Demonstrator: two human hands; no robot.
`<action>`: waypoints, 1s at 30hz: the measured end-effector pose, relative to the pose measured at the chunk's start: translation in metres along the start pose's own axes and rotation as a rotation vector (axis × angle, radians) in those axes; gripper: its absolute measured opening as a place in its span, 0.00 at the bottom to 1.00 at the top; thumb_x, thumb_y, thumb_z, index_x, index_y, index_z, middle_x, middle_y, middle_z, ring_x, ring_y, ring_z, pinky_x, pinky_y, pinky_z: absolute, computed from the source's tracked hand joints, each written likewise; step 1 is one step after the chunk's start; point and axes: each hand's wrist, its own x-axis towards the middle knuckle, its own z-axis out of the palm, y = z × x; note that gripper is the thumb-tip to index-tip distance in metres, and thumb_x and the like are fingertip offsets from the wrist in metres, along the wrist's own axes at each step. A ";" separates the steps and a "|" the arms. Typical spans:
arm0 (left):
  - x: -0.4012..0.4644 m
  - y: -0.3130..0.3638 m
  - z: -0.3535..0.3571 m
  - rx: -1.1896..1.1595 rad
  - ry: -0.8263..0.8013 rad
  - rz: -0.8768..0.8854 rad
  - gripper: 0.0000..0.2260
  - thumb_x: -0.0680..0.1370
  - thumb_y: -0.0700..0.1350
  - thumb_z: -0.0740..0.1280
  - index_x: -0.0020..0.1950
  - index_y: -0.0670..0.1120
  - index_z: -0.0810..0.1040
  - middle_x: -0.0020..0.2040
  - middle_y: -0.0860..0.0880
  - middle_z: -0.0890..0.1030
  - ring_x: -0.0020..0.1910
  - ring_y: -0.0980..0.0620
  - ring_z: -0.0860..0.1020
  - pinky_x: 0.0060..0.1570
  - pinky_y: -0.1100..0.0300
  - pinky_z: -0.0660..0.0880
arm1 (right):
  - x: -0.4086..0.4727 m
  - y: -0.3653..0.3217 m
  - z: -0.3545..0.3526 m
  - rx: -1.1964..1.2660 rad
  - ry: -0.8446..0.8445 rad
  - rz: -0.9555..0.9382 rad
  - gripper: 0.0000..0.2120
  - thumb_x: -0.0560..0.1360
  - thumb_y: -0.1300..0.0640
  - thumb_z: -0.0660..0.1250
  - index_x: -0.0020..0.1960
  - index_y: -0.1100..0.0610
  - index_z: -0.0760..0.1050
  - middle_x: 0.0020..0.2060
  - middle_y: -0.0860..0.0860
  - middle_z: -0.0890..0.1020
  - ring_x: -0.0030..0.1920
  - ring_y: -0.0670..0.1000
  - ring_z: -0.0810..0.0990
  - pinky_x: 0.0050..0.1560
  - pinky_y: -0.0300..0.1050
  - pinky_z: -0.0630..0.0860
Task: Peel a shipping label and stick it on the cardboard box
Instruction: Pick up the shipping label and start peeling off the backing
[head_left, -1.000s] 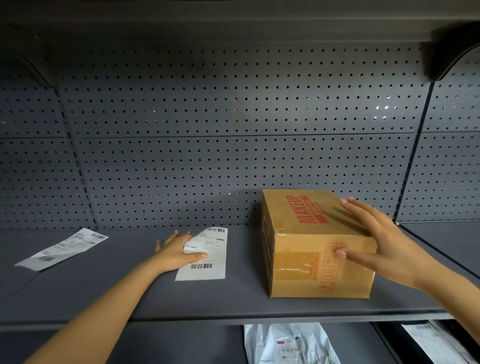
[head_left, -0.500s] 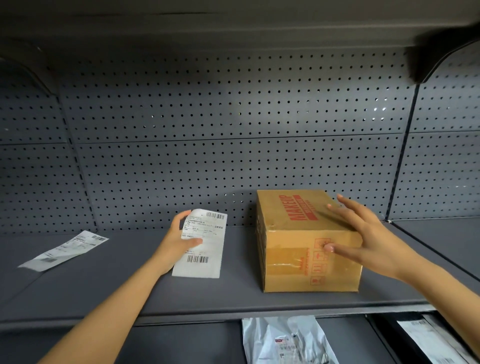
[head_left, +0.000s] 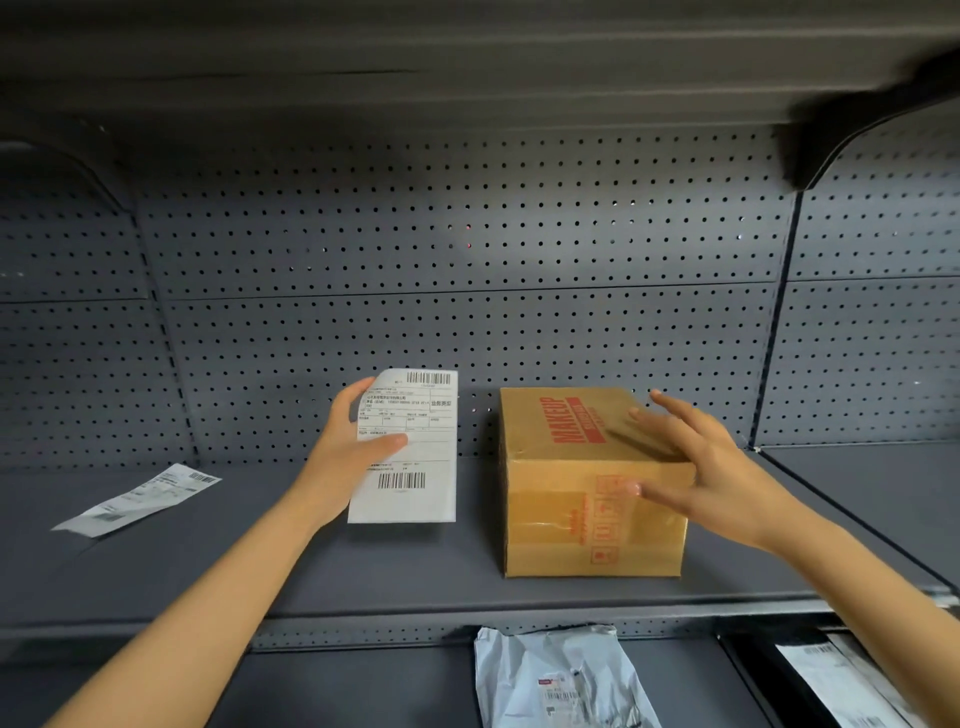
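A brown cardboard box (head_left: 566, 499) with red MAKEUP print stands on the dark grey shelf (head_left: 363, 571), right of centre. My left hand (head_left: 340, 462) holds a white shipping label (head_left: 415, 457) upright above the shelf, just left of the box, thumb across its face. Two barcodes show on the label. My right hand (head_left: 696, 467) hovers with spread fingers over the box's right top edge, close to it or lightly touching; it holds nothing.
A second white label (head_left: 137, 501) lies flat at the shelf's left. A perforated back panel (head_left: 467, 312) rises behind. On the shelf below lie a grey plastic mailer bag (head_left: 561, 680) and more labelled papers (head_left: 836, 686) at the right.
My left hand has lifted the label off the shelf and raised it upright. My right hand has loosened from the box's front corner and opened wider.
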 end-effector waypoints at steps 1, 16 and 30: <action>-0.004 0.006 0.007 -0.014 -0.019 0.011 0.27 0.71 0.29 0.65 0.58 0.57 0.65 0.52 0.51 0.79 0.46 0.51 0.81 0.42 0.53 0.78 | -0.003 -0.002 -0.004 0.003 0.008 -0.011 0.34 0.67 0.44 0.69 0.70 0.44 0.60 0.74 0.43 0.54 0.73 0.46 0.52 0.69 0.43 0.54; -0.080 0.030 0.130 -0.003 -0.277 0.046 0.30 0.69 0.33 0.69 0.57 0.65 0.66 0.54 0.50 0.81 0.51 0.48 0.81 0.51 0.43 0.77 | -0.049 -0.013 -0.048 0.651 0.112 0.089 0.14 0.72 0.52 0.65 0.58 0.47 0.73 0.58 0.46 0.78 0.59 0.46 0.76 0.63 0.47 0.71; -0.133 0.026 0.170 0.012 -0.374 0.023 0.34 0.68 0.32 0.70 0.64 0.61 0.62 0.54 0.46 0.83 0.50 0.47 0.82 0.44 0.49 0.80 | -0.090 -0.002 -0.072 0.824 0.051 0.118 0.10 0.73 0.66 0.60 0.39 0.60 0.79 0.32 0.50 0.84 0.33 0.49 0.80 0.38 0.38 0.77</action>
